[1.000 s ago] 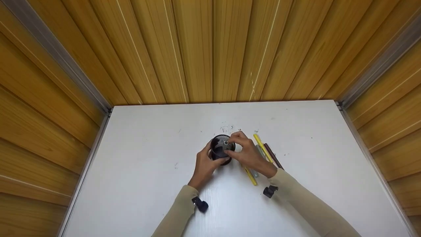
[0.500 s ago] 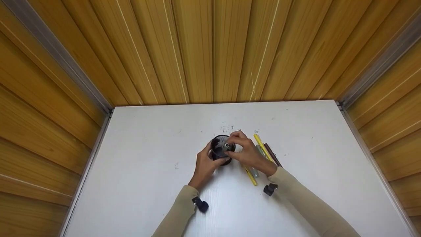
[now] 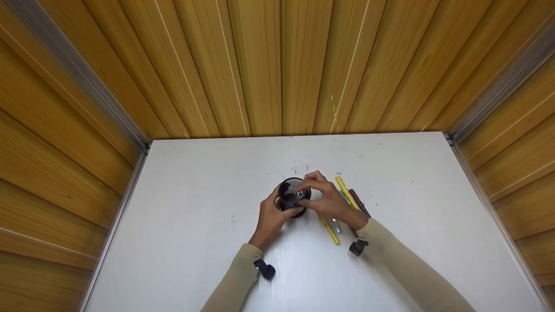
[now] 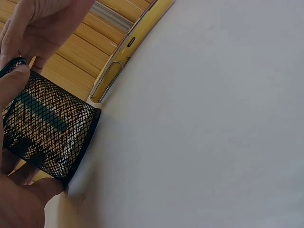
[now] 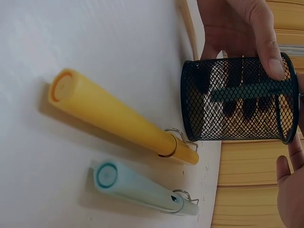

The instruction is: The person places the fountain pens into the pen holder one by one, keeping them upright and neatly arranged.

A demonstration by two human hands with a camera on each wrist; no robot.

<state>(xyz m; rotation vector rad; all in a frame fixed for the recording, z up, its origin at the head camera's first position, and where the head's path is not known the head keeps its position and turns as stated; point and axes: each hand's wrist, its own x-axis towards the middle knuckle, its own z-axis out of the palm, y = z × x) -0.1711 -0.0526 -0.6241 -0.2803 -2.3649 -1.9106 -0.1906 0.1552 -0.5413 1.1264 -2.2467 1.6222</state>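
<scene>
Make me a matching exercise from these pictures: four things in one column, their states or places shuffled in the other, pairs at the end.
1. Mesh cup
2. Left hand
3. Right hand
4. Yellow pens

A. Pinching a greenish pen at the mouth of the container
B. Lying on the white table
C. Dark and see-through
D. Gripping the container's side

Pairs: 1-C, 2-D, 3-A, 4-B

left hand [image 3: 269,215] curled, right hand [image 3: 327,200] pinching just beside it, sleeved forearms [image 3: 234,277] angled inward
</scene>
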